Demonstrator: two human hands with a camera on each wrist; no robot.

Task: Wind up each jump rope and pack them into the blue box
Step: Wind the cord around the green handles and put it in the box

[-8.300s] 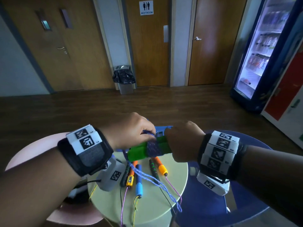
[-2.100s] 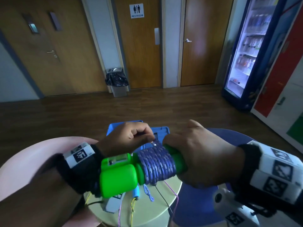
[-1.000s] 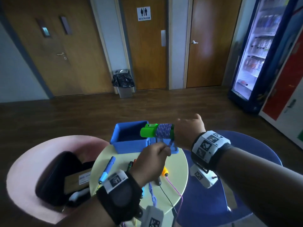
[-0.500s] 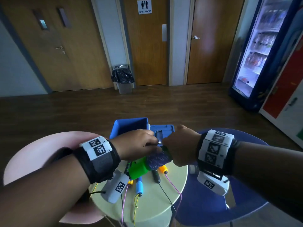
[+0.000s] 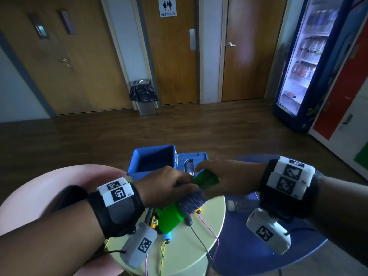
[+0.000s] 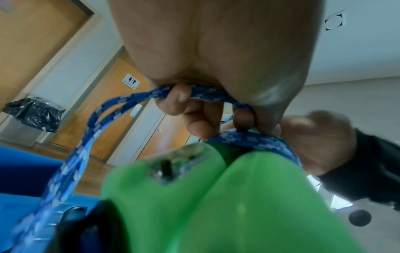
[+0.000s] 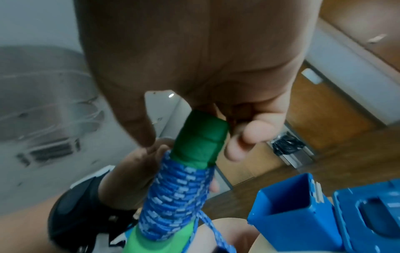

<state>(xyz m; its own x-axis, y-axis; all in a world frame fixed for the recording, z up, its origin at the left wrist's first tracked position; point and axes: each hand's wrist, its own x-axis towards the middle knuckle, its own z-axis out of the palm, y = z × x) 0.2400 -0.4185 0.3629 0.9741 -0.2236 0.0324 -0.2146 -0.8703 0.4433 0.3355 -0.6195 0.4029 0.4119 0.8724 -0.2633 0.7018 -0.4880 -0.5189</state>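
A jump rope with green handles (image 5: 171, 217) and blue patterned cord (image 7: 175, 196) wound round them hangs above the round table. My right hand (image 5: 223, 180) grips the far end of the green handles (image 7: 201, 138). My left hand (image 5: 169, 188) pinches a loose loop of the blue cord (image 6: 201, 93) beside the coil. The open blue box (image 5: 153, 162) stands at the table's far edge, its lid (image 5: 192, 162) lying to its right. Other jump ropes (image 5: 166, 236) with orange, blue and dark handles lie on the table beneath the hands.
The pale round table (image 5: 179, 253) is small, with thin cords trailing over its near edge. A pink seat (image 5: 39, 188) sits to the left and a blue seat (image 5: 249, 253) to the right. A clear bottle (image 5: 239, 205) lies by the table's right rim.
Over the last second the right hand brought the wound rope back from over the box toward me. The left hand rose from the table and took the loose cord end again.
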